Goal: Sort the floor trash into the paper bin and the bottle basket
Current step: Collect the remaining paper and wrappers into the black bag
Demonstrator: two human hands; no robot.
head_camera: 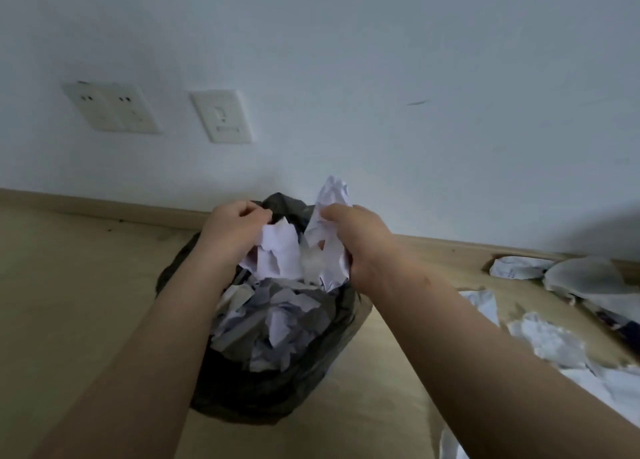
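White crumpled paper fills the black-bagged paper bin (242, 389), which stands on the wood floor (86, 285) by the wall. Over its mouth the left hand (232, 231) grips a creased sheet (280, 250) and the right hand (360, 247) a tall wad (332, 195), fingers curled round each. Loose scraps (543, 337) lie to the right, their print too blurred to read.

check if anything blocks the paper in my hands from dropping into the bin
Nothing visible does. The left hand and right hand hold crumpled paper right above the open bin; only the paper pile inside it lies below.
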